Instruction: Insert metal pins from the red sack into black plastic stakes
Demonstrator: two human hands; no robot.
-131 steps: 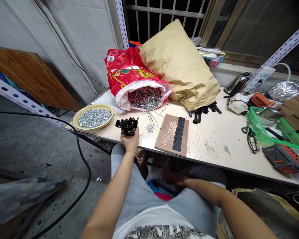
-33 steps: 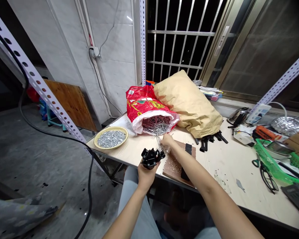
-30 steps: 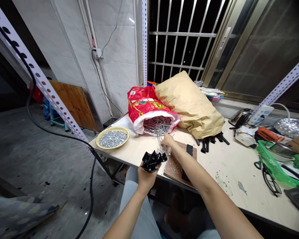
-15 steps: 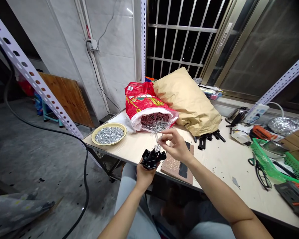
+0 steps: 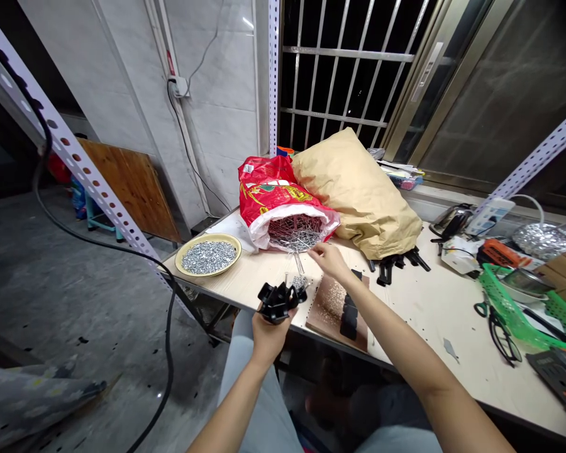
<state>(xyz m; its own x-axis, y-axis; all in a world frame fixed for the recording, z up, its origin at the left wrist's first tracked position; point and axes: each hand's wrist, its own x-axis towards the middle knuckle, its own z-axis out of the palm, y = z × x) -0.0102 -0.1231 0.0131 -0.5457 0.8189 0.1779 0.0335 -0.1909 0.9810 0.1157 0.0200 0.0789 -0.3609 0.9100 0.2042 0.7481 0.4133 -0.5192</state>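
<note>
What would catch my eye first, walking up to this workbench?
The red bag, its mouth spilling long nails, lies far back on the table beside a bulky brown paper sack. Nearer, the left hand grips a cluster of black plastic clips while the right hand reaches toward the nails.

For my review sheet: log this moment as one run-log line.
left hand: grips black clips | right hand: at nails spilling from red bag | brown board: under right forearm
</note>
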